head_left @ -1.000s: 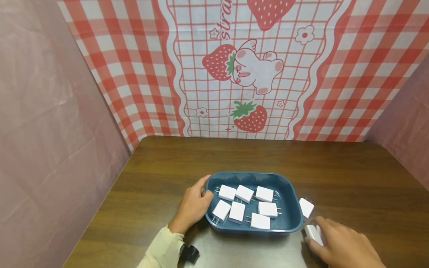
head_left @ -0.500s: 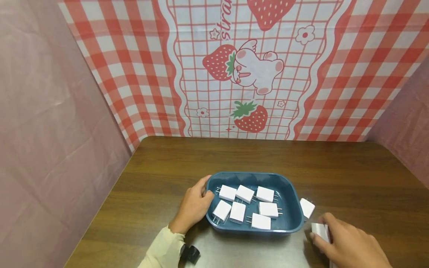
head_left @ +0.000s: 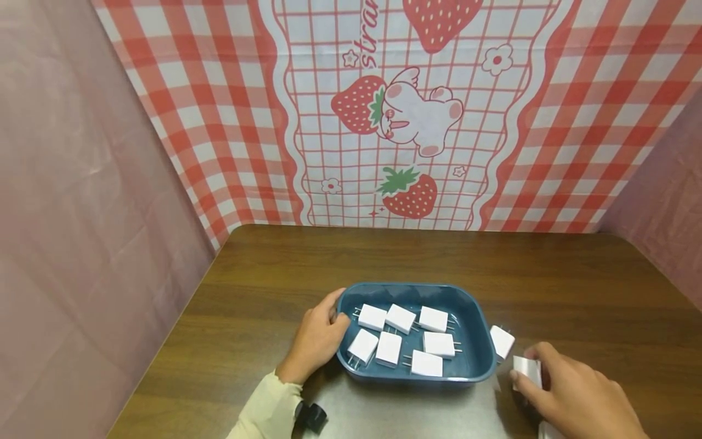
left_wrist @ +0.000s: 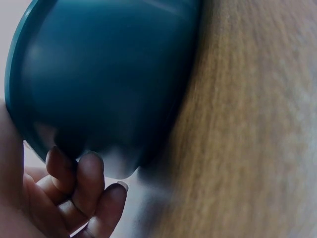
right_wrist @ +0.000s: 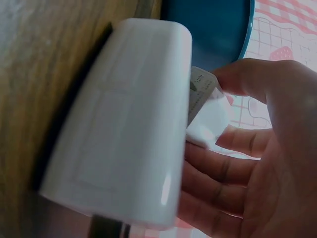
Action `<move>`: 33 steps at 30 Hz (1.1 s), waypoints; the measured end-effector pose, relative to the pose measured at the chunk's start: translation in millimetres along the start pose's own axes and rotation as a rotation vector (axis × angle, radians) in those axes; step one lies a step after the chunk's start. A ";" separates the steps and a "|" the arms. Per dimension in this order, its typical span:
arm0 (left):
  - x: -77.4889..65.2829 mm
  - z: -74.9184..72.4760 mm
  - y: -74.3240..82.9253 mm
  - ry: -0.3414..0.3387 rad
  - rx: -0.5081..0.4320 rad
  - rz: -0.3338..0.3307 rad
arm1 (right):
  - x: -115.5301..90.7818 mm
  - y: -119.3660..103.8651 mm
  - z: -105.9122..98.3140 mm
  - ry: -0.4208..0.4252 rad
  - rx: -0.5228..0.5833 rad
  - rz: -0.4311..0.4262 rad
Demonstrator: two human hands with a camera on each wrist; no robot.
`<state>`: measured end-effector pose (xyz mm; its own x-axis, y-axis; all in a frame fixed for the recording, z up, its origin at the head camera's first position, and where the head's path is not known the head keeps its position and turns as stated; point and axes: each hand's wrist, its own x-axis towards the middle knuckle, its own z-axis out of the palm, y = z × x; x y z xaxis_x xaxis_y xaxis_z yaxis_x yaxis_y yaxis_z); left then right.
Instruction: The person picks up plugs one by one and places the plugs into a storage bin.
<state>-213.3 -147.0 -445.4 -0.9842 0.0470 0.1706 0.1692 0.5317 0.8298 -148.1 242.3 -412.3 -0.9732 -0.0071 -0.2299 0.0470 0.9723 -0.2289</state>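
Note:
My left hand point(head_left: 317, 334) grips the left end of a dark blue tray point(head_left: 476, 317), thumb at the rim. Its fingers curl against the outer wall of the tray point(left_wrist: 109, 74) in the left wrist view. Several white charger plugs with metal prongs, one of them this charger plug point(head_left: 388, 349), lie in the tray. Right of the tray, my right hand point(head_left: 584, 390) pinches a white charger plug point(head_left: 528, 369) between thumb and fingers. In the right wrist view, printing shows on one face of this held charger plug point(right_wrist: 210, 114).
A loose charger plug point(head_left: 501, 342) lies by the tray's right end. Another charger plug point(head_left: 548, 430), partly hidden under my right hand, looms large as a white charger plug point(right_wrist: 124, 119) in the right wrist view. A checked cloth point(head_left: 241, 122) hangs behind the wooden table point(head_left: 274, 262).
My right hand has shifted a little to the right with the charger plug, which has turned in the fingers. A charger plug near the bottom edge has come into view. The left hand stays put.

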 end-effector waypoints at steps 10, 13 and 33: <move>-0.1 -0.4 -0.6 0.011 -0.007 0.002 | -15.6 -10.4 -7.7 0.373 0.066 -0.138; -0.1 -0.4 -1.0 0.012 -0.008 -0.001 | -17.8 -14.6 -9.6 0.457 0.087 -0.164; 0.2 0.3 -0.2 -0.010 -0.015 -0.030 | -12.0 -47.7 -26.4 0.561 0.121 -0.280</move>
<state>-213.6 -146.8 -445.7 -0.9893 0.0394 0.1403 0.1402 0.5207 0.8421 -144.6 202.1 -373.7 -0.9207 -0.1014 0.3770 -0.2326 0.9180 -0.3212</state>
